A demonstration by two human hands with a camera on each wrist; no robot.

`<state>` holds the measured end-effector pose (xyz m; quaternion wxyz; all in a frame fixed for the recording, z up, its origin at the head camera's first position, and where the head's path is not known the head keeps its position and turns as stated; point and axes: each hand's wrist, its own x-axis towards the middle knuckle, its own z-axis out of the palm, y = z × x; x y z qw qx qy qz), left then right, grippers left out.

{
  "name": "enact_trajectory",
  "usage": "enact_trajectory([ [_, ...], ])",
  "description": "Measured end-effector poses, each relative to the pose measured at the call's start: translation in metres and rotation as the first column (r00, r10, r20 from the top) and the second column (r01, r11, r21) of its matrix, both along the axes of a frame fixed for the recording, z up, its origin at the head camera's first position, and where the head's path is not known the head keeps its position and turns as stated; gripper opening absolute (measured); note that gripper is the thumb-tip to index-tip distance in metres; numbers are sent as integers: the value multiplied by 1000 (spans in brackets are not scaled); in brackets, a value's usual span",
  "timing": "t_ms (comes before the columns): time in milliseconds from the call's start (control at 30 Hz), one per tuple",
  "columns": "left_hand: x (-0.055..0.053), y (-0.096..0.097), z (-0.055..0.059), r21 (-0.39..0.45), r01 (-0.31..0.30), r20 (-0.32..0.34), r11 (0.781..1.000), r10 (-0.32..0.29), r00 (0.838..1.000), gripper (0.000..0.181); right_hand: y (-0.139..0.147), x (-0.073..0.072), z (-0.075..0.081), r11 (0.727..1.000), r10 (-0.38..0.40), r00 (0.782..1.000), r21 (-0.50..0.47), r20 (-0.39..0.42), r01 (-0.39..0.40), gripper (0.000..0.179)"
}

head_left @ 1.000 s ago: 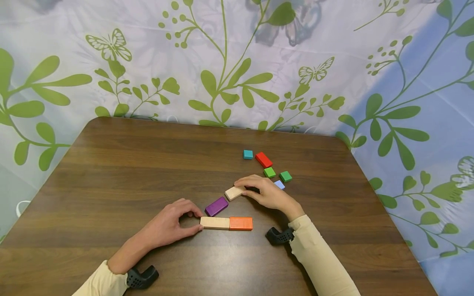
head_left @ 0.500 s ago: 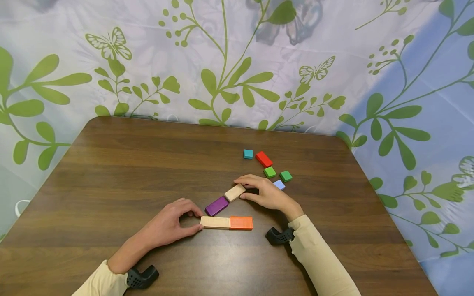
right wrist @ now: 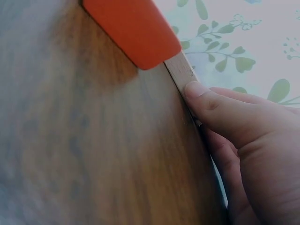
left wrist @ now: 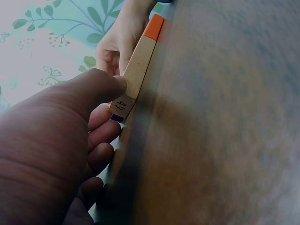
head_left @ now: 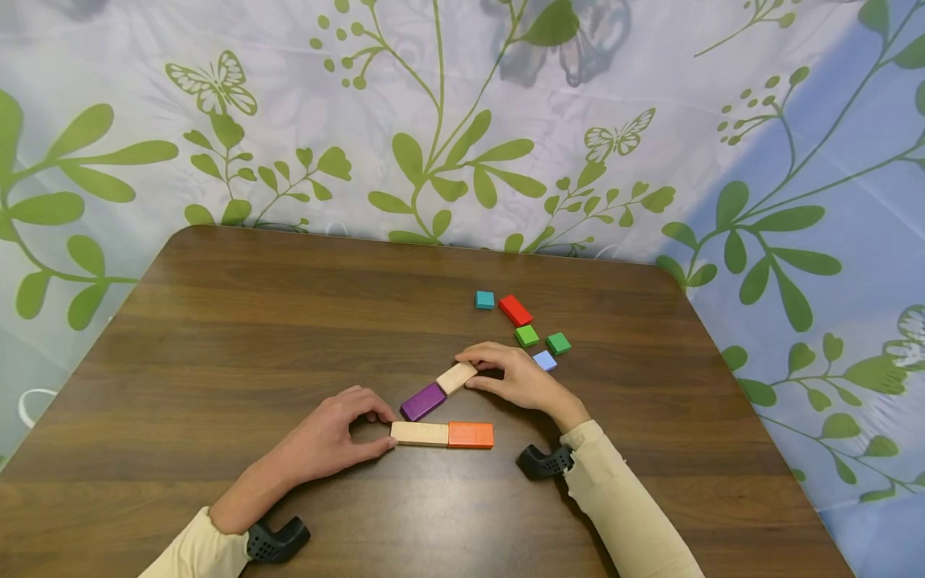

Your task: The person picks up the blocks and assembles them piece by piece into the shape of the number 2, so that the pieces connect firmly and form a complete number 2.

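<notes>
My left hand (head_left: 340, 433) pinches the left end of a plain wooden block (head_left: 419, 434) between thumb and fingers. Its end face, marked 49, shows in the left wrist view. An orange block (head_left: 470, 435) continues the row against its right end. My right hand (head_left: 523, 379) pinches the far right end of a second plain wooden block (head_left: 457, 377). This one meets a purple block (head_left: 422, 401) end to end, and the pair slants up to the right behind the row. In the right wrist view, the orange block (right wrist: 133, 30) partly covers the second plain block (right wrist: 179, 70).
Beyond my right hand lie several small blocks: teal (head_left: 484, 300), red (head_left: 515, 310), light green (head_left: 526, 335), dark green (head_left: 558, 343) and pale blue (head_left: 545, 361). The brown wooden table (head_left: 289, 305) ends at a leaf-patterned curtain (head_left: 303, 96).
The plain block at my right hand has moved slightly down and left, closing the gap to the purple block. My left hand and its row have stayed put.
</notes>
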<state>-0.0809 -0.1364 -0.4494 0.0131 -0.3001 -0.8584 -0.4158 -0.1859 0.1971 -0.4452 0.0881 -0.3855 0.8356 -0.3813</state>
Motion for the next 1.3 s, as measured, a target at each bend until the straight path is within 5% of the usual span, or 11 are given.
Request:
enact_trajectory([
  [1300,-2,0,0,0,1,8,1000,-1,1000,23,-1,-1,0,1000,-17,999,25,51,15,44],
])
